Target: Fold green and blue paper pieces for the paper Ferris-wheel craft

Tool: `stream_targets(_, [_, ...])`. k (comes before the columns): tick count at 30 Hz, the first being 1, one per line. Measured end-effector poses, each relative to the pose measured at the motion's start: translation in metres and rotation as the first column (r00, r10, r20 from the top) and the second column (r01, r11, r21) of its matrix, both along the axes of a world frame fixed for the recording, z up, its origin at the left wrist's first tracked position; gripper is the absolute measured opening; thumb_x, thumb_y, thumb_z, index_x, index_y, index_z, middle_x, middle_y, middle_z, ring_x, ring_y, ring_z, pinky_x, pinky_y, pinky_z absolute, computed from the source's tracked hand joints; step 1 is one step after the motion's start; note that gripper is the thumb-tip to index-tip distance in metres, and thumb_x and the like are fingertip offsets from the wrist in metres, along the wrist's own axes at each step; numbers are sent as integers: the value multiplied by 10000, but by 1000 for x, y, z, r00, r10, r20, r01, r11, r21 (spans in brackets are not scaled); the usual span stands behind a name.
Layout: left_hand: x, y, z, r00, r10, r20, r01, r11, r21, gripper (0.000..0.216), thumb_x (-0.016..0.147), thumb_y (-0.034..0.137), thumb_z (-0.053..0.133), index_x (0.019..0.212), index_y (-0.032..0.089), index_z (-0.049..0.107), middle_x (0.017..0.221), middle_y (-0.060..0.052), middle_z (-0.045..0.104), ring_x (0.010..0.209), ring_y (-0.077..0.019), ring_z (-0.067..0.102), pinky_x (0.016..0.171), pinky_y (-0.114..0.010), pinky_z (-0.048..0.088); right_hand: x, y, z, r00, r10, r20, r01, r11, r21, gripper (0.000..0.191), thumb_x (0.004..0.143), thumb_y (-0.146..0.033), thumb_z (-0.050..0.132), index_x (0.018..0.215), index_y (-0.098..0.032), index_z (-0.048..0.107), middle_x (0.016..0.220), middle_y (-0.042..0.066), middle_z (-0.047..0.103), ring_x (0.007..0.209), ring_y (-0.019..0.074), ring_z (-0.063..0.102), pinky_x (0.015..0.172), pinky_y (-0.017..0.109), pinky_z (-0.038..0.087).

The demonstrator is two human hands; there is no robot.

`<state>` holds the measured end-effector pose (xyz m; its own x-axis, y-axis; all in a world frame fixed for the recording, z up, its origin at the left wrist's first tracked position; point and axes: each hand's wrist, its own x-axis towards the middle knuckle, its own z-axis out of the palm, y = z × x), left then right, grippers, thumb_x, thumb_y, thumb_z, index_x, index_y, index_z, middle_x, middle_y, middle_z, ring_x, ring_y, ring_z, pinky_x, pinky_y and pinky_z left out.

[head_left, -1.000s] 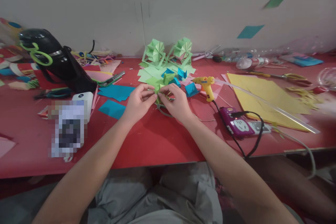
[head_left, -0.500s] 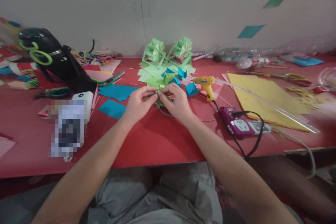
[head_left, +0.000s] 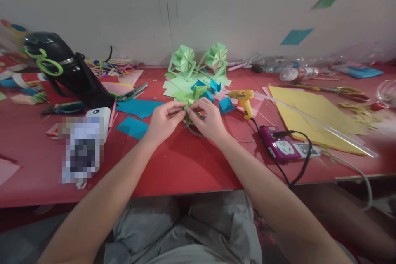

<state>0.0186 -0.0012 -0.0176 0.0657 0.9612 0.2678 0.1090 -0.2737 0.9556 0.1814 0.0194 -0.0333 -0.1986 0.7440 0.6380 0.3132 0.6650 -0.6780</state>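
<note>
My left hand [head_left: 166, 121] and my right hand [head_left: 206, 119] meet over the red table, fingertips pinched together on a small folded piece of green paper [head_left: 187, 107]. Most of that piece is hidden by the fingers. Under them lies a dark curved ring or cord [head_left: 194, 131], which I cannot make out well. Just beyond the hands are folded blue paper pieces [head_left: 215, 86] and a folded light green piece [head_left: 198, 91]. Behind these, two pale green paper models [head_left: 183, 58] stand on green sheets. A yellow glue gun [head_left: 244, 101] rests to the right of my right hand.
A purple power socket [head_left: 280, 144] with cords sits at right, near yellow sheets [head_left: 309, 111] and a clear strip. Scissors [head_left: 346, 90] lie farther back. Blue sheets [head_left: 136, 108], a black bottle [head_left: 71, 70] and a blurred-out phone [head_left: 83, 148] are at left.
Both hands stay pinched at the same place, with only a slight shift of the fingers. A little more of the green paper shows between them. The whole view has shifted very slightly.
</note>
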Motion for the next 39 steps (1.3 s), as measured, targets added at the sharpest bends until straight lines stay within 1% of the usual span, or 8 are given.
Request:
stream_targets(5, [-1, 1, -1, 1000, 10, -2, -10, 1000, 7, 209, 781, 207, 714, 981, 156, 744, 937, -82, 782, 914, -243, 739, 794, -330, 603, 0, 1, -1, 1000, 1, 23, -1, 1000, 12, 138, 876, -218, 612, 743, -189, 587, 796, 34, 558, 737, 150, 548, 669, 294, 481])
stream_targets(8, [-2, 1, 0, 1000, 11, -8, -11, 1000, 0, 219, 785, 217, 713, 991, 153, 744, 935, -84, 784, 910, -244, 741, 782, -326, 603, 0, 2, -2, 1000, 1, 8, -1, 1000, 17, 144, 885, -227, 614, 748, -188, 592, 802, 36, 558, 736, 150, 551, 668, 295, 483])
stream_targets(13, [-2, 0, 1, 1000, 5, -8, -6, 1000, -26, 263, 765, 233, 743, 1015, 150, 735, 938, -84, 785, 934, -252, 740, 813, -336, 603, 0, 1, -2, 1000, -12, -5, 12, 1000, 10, 143, 891, -241, 628, 759, -193, 598, 798, 29, 561, 728, 147, 553, 674, 297, 488])
stream_targets(19, [-2, 1, -2, 1000, -1, -31, 0, 1000, -32, 284, 759, 236, 746, 1029, 152, 725, 962, -84, 781, 952, -252, 737, 828, -340, 600, 0, 2, -4, 1000, -12, -12, 12, 1000, 2, 104, 888, -236, 654, 796, -194, 630, 806, 22, 575, 747, 147, 565, 701, 301, 486])
stream_targets(29, [-4, 2, -1, 999, 14, -44, -17, 998, -58, 248, 762, 232, 731, 997, 154, 727, 916, -76, 775, 919, -244, 733, 805, -332, 589, -1, -1, 0, 1000, -15, 4, 15, 1000, -10, 104, 874, -184, 648, 773, -186, 622, 792, 17, 574, 742, 144, 554, 700, 295, 468])
stream_targets(32, [-2, 0, 0, 1000, 21, -20, -22, 998, -63, 232, 762, 259, 744, 974, 164, 734, 902, -78, 775, 910, -251, 731, 800, -340, 587, -1, 0, 0, 1000, -9, 5, 9, 1000, -19, 106, 862, -178, 647, 761, -190, 619, 794, 18, 578, 744, 148, 556, 705, 301, 470])
stream_targets(36, [-2, 1, -2, 1000, 19, 10, -18, 998, -57, 230, 756, 300, 771, 947, 176, 742, 897, -84, 777, 899, -260, 731, 808, -354, 585, -1, 0, -1, 1000, -18, 8, 18, 999, -36, 102, 861, -199, 643, 762, -199, 619, 801, 20, 589, 739, 150, 557, 702, 305, 476])
stream_targets(39, [-3, 3, -5, 999, 32, 6, -32, 998, -54, 222, 753, 287, 769, 943, 175, 744, 865, -78, 773, 854, -248, 731, 793, -349, 584, -1, 0, -1, 999, -21, 36, 23, 999, -37, 99, 871, -231, 637, 778, -202, 617, 821, 30, 600, 761, 162, 564, 723, 316, 485])
